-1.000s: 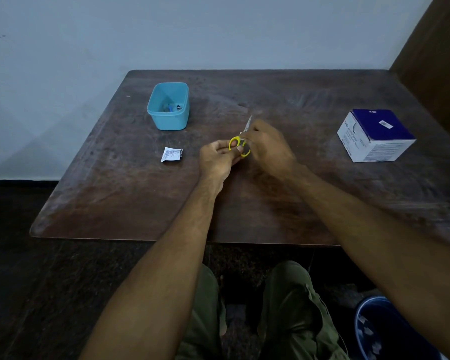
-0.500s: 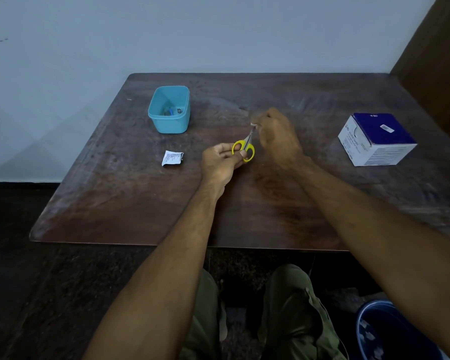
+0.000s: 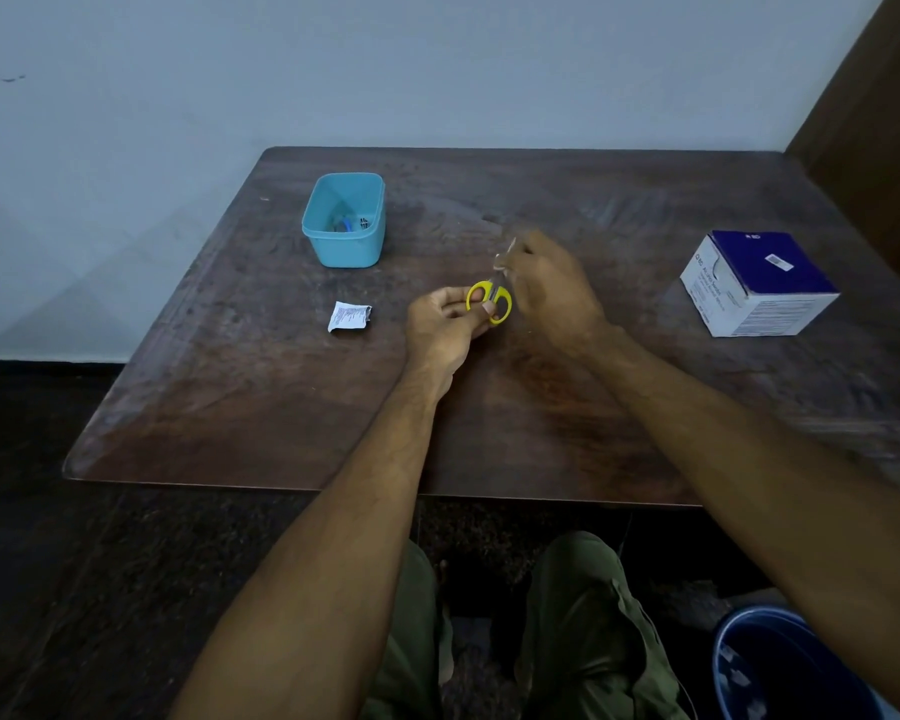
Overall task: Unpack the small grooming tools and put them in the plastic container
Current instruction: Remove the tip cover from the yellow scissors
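Observation:
Small scissors with yellow handles [image 3: 489,299] are held over the middle of the dark wooden table [image 3: 281,407]. My left hand [image 3: 445,330] pinches the yellow handle loops. My right hand [image 3: 549,291] pinches a thin clear wrapper [image 3: 505,254] at the blade end; the blades are mostly hidden by it. The light blue plastic container [image 3: 345,219] stands at the back left of the table, with a few small items in its bottom.
A crumpled white paper packet [image 3: 350,317] lies left of my hands. A blue and white cardboard box [image 3: 754,283] sits at the table's right side. A blue bin [image 3: 780,667] stands on the floor at the lower right. My knees are under the near edge.
My right hand has slid away from the handles toward the blade tip, drawing the clear wrapper up. My left hand keeps its hold on the yellow handles.

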Demonstrator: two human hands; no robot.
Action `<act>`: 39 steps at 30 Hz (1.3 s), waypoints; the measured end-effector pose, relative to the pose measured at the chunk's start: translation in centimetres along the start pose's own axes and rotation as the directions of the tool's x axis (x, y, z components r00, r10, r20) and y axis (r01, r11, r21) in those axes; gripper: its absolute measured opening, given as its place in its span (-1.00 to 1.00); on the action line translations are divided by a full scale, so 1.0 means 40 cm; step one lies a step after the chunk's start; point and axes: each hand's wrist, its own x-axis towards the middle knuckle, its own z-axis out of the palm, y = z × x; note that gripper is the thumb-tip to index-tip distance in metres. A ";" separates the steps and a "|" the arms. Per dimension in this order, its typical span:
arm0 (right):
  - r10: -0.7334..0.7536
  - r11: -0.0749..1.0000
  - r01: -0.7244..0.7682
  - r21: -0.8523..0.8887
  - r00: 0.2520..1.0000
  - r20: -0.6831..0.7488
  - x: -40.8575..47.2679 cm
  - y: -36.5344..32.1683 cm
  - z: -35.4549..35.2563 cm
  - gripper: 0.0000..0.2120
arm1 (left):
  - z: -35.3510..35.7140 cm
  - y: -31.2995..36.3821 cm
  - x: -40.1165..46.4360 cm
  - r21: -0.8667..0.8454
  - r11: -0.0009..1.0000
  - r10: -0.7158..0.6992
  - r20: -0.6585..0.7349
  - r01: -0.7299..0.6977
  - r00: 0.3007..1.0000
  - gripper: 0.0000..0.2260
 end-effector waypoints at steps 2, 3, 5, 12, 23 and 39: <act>-0.018 1.000 0.019 -0.023 1.000 0.026 -0.004 0.000 0.000 -0.77 | 0.001 -0.002 -0.001 -0.002 1.000 0.007 0.002 -0.007 1.000 -0.87; 0.001 1.000 0.000 -0.029 1.000 0.012 0.002 0.009 0.000 -0.80 | 0.001 -0.002 -0.003 0.007 1.000 0.010 0.006 -0.010 1.000 -0.87; 0.075 0.997 -0.075 -0.021 0.997 -0.030 0.016 0.030 0.000 -0.81 | 0.000 -0.003 -0.004 0.034 0.999 0.016 0.018 -0.017 1.000 -0.87; -0.087 0.991 0.093 -0.094 0.994 0.073 -0.004 0.013 0.008 -0.83 | -0.001 -0.005 -0.001 0.042 0.998 0.042 0.011 -0.042 0.999 -0.86; 0.198 0.951 -0.139 0.275 0.959 -0.202 0.004 0.013 -0.025 -0.80 | 0.014 -0.029 -0.013 0.194 0.964 0.195 -0.040 -0.184 0.980 -0.89; -0.133 0.976 0.135 -0.168 0.991 0.027 -0.016 -0.018 0.000 -0.86 | 0.001 -0.058 -0.013 0.526 0.767 0.502 -0.136 -0.367 0.854 -0.93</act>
